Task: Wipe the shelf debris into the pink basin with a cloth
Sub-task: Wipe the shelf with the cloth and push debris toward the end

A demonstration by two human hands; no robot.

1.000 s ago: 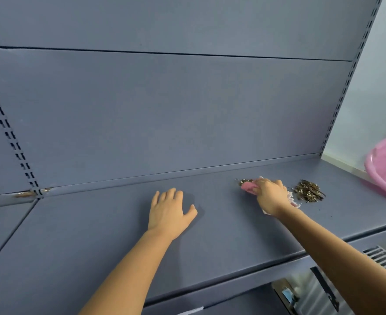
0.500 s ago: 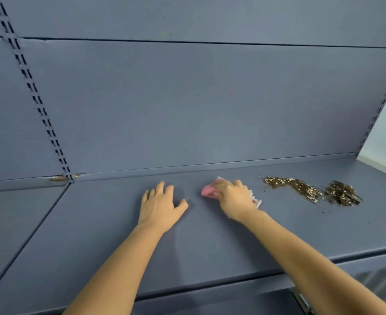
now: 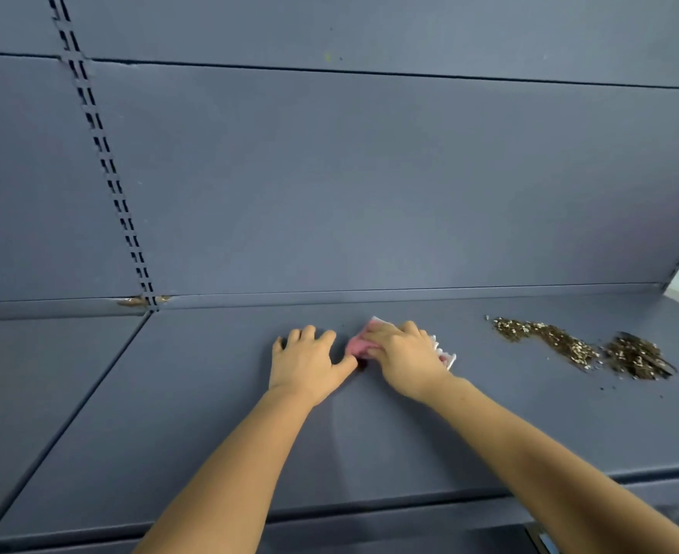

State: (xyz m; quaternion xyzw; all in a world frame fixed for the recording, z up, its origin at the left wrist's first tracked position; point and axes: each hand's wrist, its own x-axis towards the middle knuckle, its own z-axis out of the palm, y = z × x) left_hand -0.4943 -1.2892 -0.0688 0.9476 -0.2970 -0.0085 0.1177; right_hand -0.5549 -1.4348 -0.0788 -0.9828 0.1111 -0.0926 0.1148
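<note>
The right hand [image 3: 404,353] grips the pink cloth [image 3: 357,345] against the blue shelf [image 3: 210,433]. The left hand [image 3: 306,361] lies flat, fingers straight, just left of the cloth. The debris [image 3: 581,347] lies well right of the cloth.

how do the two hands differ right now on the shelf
The left hand lies flat with straight fingers, holding nothing; the right hand curls over a crumpled pink cloth. The right hand sits nearer the brown crumbly debris than the left hand. Both rest on the grey-blue metal shelf.
</note>
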